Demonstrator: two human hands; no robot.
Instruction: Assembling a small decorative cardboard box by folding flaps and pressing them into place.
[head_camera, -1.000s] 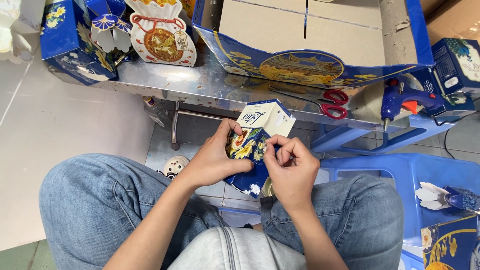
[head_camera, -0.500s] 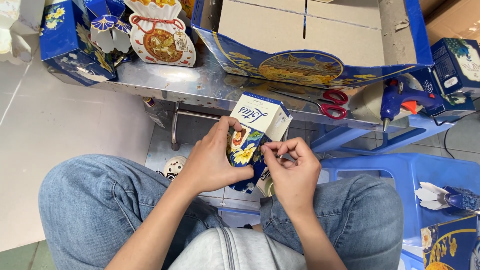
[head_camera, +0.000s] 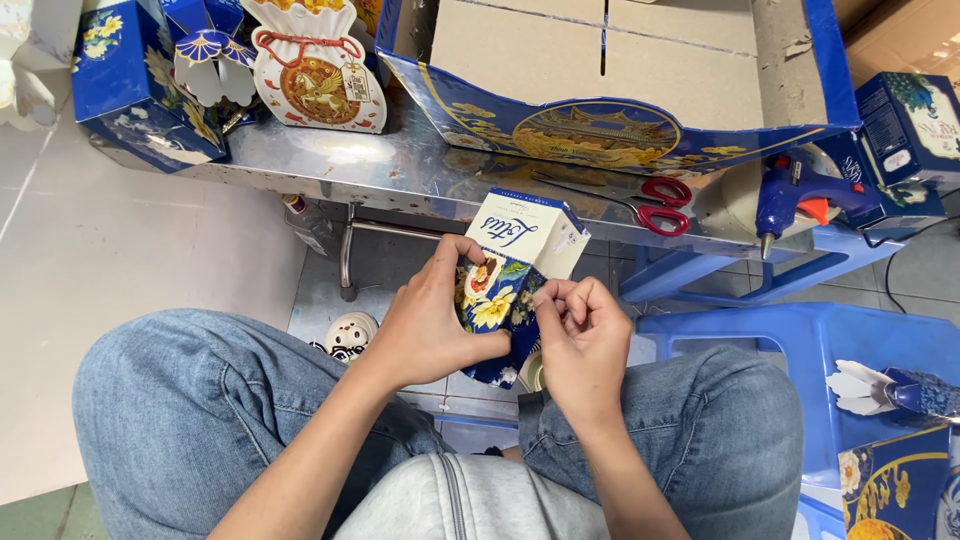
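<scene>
Gripping a small blue floral cardboard box (head_camera: 505, 295) above the lap | left hand (head_camera: 430, 320) fingers clamped round its side | right hand (head_camera: 580, 335) fingertips pinched together at its edge | box looks folded, top flap white | red-handled scissors (head_camera: 655, 205) and blue glue gun (head_camera: 800, 195) lie untouched on steel table (head_camera: 400, 175)

Brightness: we see an evenly lit, bright scene with full colour.
Glare: we note pale reflections on the metal table top (head_camera: 400, 165), strongest just below the pouch-shaped box (head_camera: 318, 70).
Shadows: soft and short; we find darkness only under the table.
Focus: the small flowered box (head_camera: 508, 285) is sharp.
Edges: we see straight lines bowing slightly outward.
</scene>
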